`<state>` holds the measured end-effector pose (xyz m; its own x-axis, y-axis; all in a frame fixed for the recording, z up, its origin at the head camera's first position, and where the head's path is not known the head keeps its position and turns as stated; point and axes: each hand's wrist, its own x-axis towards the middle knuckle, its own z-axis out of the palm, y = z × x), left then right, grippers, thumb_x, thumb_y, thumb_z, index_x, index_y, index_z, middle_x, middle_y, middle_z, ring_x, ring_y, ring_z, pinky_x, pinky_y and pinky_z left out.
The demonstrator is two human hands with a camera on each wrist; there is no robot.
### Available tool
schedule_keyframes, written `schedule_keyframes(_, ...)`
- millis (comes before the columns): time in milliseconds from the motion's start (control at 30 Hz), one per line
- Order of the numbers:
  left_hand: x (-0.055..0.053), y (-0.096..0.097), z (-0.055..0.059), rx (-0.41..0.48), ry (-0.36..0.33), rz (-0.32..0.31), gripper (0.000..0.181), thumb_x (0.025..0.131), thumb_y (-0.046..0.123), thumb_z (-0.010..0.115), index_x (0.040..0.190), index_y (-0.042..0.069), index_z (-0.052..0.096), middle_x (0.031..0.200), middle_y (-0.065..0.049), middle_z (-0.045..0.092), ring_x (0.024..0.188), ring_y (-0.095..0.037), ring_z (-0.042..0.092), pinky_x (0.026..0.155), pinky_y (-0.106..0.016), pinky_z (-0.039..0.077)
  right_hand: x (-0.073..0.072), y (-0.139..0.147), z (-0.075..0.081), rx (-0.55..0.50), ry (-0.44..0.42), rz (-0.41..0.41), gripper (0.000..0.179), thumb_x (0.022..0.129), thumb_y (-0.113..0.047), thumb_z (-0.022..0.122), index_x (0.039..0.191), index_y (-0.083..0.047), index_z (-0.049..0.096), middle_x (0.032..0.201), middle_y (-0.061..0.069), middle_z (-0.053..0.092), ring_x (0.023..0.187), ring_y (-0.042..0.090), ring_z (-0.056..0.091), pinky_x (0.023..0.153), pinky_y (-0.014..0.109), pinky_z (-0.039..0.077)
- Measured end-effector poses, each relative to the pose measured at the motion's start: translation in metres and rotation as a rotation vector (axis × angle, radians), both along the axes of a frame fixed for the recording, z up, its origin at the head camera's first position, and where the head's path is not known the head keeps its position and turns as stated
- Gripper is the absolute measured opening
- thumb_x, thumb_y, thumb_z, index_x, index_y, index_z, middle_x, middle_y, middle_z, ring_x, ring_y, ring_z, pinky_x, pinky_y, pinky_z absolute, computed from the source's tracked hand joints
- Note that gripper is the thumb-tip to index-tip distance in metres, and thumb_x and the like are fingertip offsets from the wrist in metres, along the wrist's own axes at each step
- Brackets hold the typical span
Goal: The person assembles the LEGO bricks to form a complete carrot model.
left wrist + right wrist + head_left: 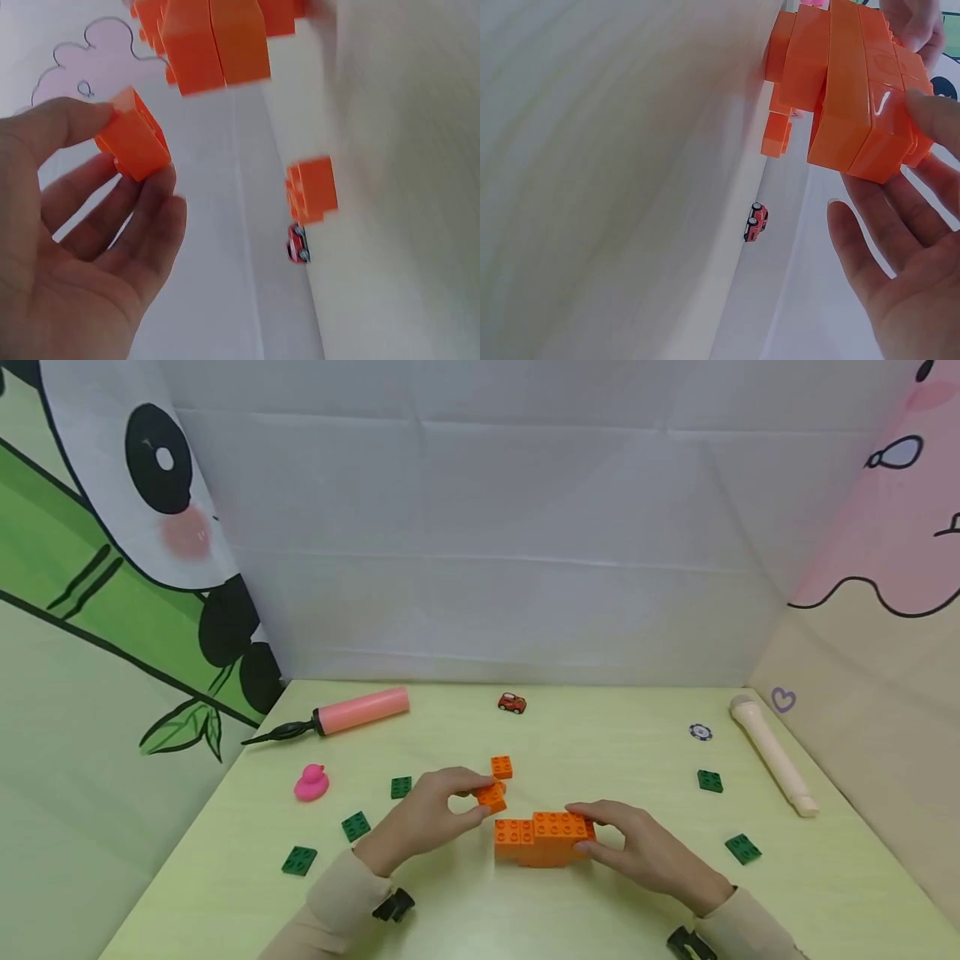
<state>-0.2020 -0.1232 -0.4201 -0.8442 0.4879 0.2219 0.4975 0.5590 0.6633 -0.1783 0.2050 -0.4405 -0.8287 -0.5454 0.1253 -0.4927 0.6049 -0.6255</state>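
Note:
Between thumb and fingertips, my left hand (pixel 431 817) pinches a small orange toy brick (pixel 492 797), held clear of the other bricks in the left wrist view. My right hand (pixel 645 853) grips the right end of a larger orange block build (pixel 551 845), thumb on the near side and fingers at the far side. The build is made of several joined bricks, with a taller part at the right and a lower step at the left. A loose orange brick (pixel 501 767) sits on the table just beyond the left fingertips.
Green bricks lie on both sides, such as one at left (pixel 299 861) and one at right (pixel 742 849). A pink duck (pixel 312 783), a pink hand pump (pixel 363 710), a red toy car (pixel 512 702), a poker chip (pixel 701 732) and a pale rod (pixel 774 756) lie around.

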Motion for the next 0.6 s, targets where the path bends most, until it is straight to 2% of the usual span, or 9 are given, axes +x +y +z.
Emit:
schedule_keyframes(100,0.006,0.008,0.001,-0.015,0.023,-0.093,0.036,0.094,0.021,0.07,0.129,0.015,0.068,0.123,0.006,0.067,0.113,-0.015,0.062,0.099,-0.04,0.051,0.0,0.0,-0.002,-0.006,-0.005,-0.013,0.054,0.094,-0.052,0.062,0.141,-0.025,0.057,0.136,-0.013,0.059,0.119,0.015,0.059,0.099,0.047,0.05)
schedule_keyframes(200,0.009,0.014,0.001,-0.047,0.006,-0.134,0.035,0.094,0.018,0.069,0.128,0.014,0.069,0.124,0.005,0.066,0.123,-0.018,0.058,0.105,-0.043,0.046,0.0,-0.001,-0.002,-0.006,0.003,-0.015,0.056,0.094,-0.053,0.061,0.14,-0.022,0.058,0.135,-0.013,0.059,0.119,0.016,0.059,0.098,0.047,0.051)
schedule_keyframes(267,0.01,0.017,0.001,-0.059,0.002,-0.145,0.034,0.094,0.017,0.068,0.127,0.014,0.069,0.123,0.004,0.066,0.124,-0.018,0.057,0.106,-0.044,0.045,0.0,-0.001,-0.002,-0.006,0.01,-0.011,0.056,0.094,-0.054,0.06,0.14,-0.022,0.058,0.135,-0.011,0.06,0.118,0.018,0.06,0.097,0.048,0.051)
schedule_keyframes(467,0.011,0.02,-0.001,-0.063,-0.006,-0.159,0.032,0.094,0.018,0.069,0.125,0.017,0.071,0.119,0.008,0.066,0.113,-0.011,0.06,0.101,-0.037,0.05,0.0,-0.001,-0.003,0.001,0.015,-0.001,0.056,0.094,-0.054,0.059,0.14,-0.022,0.058,0.135,-0.009,0.06,0.119,0.019,0.06,0.097,0.049,0.051)
schedule_keyframes(600,0.011,0.02,-0.002,-0.068,-0.013,-0.158,0.033,0.093,0.019,0.069,0.126,0.018,0.07,0.121,0.008,0.066,0.113,-0.011,0.059,0.101,-0.037,0.049,0.0,-0.001,-0.002,0.002,0.019,0.0,0.057,0.095,-0.054,0.059,0.14,-0.02,0.058,0.135,-0.009,0.061,0.118,0.019,0.06,0.097,0.049,0.051)
